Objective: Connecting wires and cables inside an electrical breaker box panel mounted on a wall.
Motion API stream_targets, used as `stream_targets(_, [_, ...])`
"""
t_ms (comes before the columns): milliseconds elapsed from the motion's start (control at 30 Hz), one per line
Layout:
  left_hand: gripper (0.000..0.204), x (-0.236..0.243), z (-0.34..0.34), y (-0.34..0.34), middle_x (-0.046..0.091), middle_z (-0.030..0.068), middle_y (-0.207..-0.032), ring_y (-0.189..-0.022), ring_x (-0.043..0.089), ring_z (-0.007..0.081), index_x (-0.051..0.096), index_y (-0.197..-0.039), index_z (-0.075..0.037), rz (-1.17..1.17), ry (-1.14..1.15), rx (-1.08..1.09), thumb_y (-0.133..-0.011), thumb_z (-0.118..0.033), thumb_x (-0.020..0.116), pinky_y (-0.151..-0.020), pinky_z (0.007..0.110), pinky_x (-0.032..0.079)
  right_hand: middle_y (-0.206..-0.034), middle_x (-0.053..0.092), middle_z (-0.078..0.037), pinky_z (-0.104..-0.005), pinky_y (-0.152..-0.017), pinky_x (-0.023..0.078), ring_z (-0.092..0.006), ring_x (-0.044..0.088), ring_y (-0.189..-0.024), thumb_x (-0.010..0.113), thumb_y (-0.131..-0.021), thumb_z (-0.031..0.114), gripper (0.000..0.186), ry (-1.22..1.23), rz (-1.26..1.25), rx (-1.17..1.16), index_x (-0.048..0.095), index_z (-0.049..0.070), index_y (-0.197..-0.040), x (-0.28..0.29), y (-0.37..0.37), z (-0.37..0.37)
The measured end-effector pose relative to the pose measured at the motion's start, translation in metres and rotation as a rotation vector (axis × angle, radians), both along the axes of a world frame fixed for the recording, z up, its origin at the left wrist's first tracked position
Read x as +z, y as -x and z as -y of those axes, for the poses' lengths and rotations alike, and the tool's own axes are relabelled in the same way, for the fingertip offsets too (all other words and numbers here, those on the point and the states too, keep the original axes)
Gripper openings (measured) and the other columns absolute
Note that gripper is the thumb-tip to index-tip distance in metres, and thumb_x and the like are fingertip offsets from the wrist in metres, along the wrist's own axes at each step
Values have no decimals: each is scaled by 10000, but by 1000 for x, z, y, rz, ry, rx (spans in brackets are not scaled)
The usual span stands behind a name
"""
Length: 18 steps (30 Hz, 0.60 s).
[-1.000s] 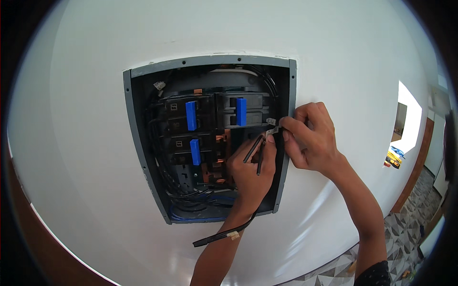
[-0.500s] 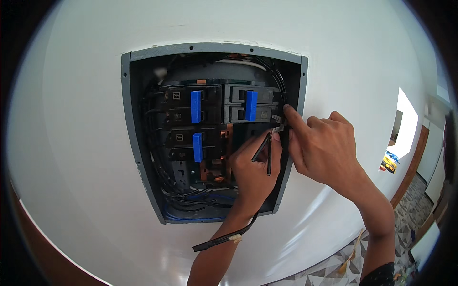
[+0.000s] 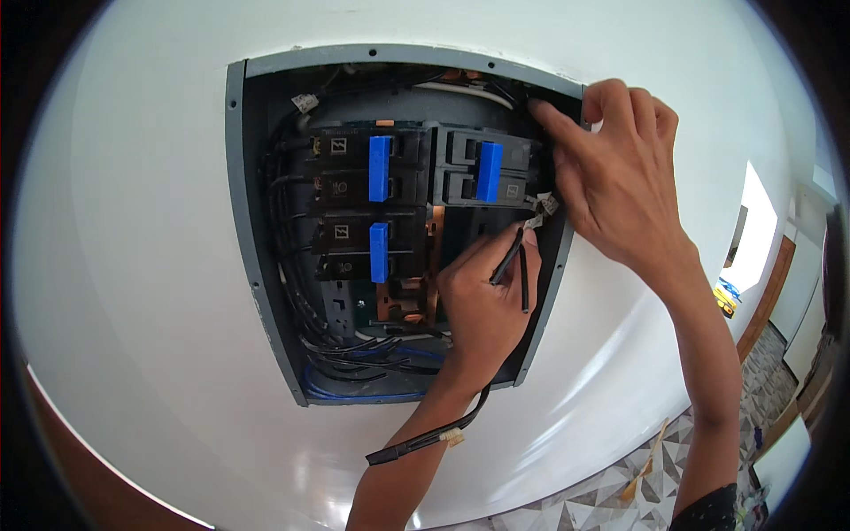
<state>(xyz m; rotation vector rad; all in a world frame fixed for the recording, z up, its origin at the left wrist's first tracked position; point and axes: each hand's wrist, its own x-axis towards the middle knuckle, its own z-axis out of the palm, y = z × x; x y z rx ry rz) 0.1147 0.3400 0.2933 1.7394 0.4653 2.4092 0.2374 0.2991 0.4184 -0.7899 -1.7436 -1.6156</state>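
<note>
A grey metal breaker panel [image 3: 235,177] is set in the white wall, with black breakers [image 3: 341,243] and three blue bars [image 3: 378,168] on their switches. At its right middle, my left hand [image 3: 487,314] pinches black wires [image 3: 524,288] carrying small white tags [image 3: 544,203]; a longer black cable [image 3: 416,447] hangs over my wrist. My right hand [image 3: 624,177] is at the upper right edge, its index finger reaching into the black wiring along the inside, thumb lower and apart, other fingers bent. The index fingertip is partly lost in shadow.
More wires [image 3: 354,363] bundle along the panel's left and bottom. At the far right are a bright opening [image 3: 757,208] with yellow and blue items [image 3: 726,296], a wooden strip [image 3: 766,292], and grey patterned floor [image 3: 620,500] with what looks like a broom [image 3: 645,473].
My right hand has moved up from beside the tags to the panel's top right corner. My left hand keeps its pinch on the wires. The panel sits higher in the picture.
</note>
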Motion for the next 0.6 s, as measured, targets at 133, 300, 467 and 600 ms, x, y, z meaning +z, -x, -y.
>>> stream_targets(133, [165, -1, 1, 3, 690, 134, -752, -629, 663, 143, 734, -1053, 54, -48, -5, 1, -922, -45, 712, -537, 260, 480, -1150, 446, -147, -445, -1035, 264, -301, 417, -1150, 529, -923, 174, 365, -55, 22, -31, 661, 143, -1261, 2, -3, -4])
stream_targets(300, [188, -1, 6, 3, 684, 127, -756, -606, 652, 147, 729, -1073, 47, -82, -16, 39, -900, -27, 718, -519, 278, 473, -1065, 453, -95, -467, -1011, 287, -232, 448, -1068, 548, -919, 191, 306, -62, 55, 39, 669, 172, -1198, 8, -9, -10])
stream_targets(467, [235, -4, 4, 1, 656, 117, -734, -547, 631, 206, 732, -1108, -19, -204, -41, 97, -875, -17, 706, -489, 317, 466, -1049, 440, -93, -452, -1008, 294, -227, 449, -1052, 548, -912, 194, 326, -34, 64, 60, 670, 174, -1213, 11, -11, -13])
stream_targets(600, [274, -7, -1, -2, 640, 113, -719, -539, 628, 236, 714, -1154, -49, -208, -95, 100, -883, -21, 692, -490, 340, 476, -1040, 432, -92, -439, -1005, 298, -234, 449, -1039, 557, -895, 197, 340, -56, 84, 77, 677, 165, -1211, 13, -10, -13])
